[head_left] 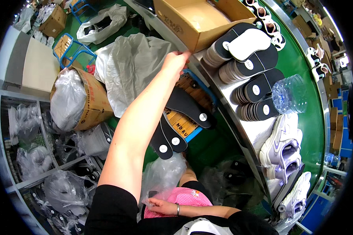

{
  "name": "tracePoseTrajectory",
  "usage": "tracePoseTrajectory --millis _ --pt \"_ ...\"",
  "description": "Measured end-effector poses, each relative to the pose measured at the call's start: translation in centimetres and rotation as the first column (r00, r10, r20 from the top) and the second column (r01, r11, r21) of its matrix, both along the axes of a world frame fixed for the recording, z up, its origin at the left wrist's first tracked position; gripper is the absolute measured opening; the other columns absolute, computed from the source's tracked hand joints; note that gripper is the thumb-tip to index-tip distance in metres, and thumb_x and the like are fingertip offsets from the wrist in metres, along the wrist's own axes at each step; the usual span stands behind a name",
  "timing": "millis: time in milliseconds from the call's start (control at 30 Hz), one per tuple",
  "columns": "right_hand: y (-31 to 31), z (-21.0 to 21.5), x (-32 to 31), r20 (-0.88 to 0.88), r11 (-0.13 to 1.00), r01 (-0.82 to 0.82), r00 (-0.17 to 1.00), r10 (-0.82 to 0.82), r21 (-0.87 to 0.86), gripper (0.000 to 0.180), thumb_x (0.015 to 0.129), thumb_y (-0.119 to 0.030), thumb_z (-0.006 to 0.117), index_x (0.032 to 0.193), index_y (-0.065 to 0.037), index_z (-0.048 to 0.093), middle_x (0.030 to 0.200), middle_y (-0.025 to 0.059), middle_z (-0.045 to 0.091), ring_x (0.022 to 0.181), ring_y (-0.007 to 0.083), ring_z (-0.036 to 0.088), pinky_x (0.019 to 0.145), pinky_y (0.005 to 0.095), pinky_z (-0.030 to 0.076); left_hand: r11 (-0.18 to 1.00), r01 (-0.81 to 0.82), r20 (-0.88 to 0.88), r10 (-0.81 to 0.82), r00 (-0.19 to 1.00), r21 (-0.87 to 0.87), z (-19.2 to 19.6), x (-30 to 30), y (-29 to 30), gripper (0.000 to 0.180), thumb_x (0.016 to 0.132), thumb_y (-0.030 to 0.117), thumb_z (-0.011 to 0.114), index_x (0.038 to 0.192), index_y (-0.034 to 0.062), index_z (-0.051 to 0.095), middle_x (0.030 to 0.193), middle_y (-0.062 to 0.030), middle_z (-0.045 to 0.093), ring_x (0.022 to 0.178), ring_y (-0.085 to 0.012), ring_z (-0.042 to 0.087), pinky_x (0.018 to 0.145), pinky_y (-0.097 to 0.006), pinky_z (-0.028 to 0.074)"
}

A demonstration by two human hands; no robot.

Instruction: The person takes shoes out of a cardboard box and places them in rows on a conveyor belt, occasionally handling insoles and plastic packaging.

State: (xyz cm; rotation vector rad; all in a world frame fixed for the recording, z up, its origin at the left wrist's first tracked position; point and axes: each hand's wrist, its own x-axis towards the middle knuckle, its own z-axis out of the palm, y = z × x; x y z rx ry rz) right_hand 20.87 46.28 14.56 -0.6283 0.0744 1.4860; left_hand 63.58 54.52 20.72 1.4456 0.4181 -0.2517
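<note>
Item: your left hand (pixel 175 62), arm stretched out, fingers curled on the near corner of the cardboard box (pixel 202 19) (steadying it at the bench edge), insoles (pixel 245 55) stacked beside it; your right hand (pixel 161 205) rests loosely open in your lap, holding nothing.
</note>
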Motion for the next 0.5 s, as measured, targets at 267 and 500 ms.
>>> tracePoseTrajectory --millis 267,500 --pt "-1.1 -2.4 0.6 0.728 0.933 -0.359 0.649 0.222 0.036 0.027 0.082 -0.018 0.045 0.105 -0.004 0.043 0.099 0.0107 0.050 0.088 0.0214 0.050 0.073 0.0281 0.040 0.887 -0.450 0.826 0.175 0.536 0.104 6.3 -0.5 1.5 0.009 0.085 0.015 0.045 0.085 0.0058 0.049 0.065 0.0010 0.047 0.055 -0.0050 0.041 0.049 -0.016 0.034" --pt "-1.6 1.1 3.3 0.972 0.846 -0.484 -0.046 0.232 -0.225 0.013 0.075 -0.016 0.044 0.085 -0.008 0.048 0.085 0.0107 0.048 0.081 0.0266 0.052 0.069 0.0348 0.043 0.557 -0.565 0.784 -0.313 0.535 0.608 10.4 -1.5 2.3 0.057 0.073 0.012 0.056 0.120 -0.0026 0.026 0.106 -0.0222 0.043 0.101 -0.0360 0.040 0.084 -0.037 0.036"
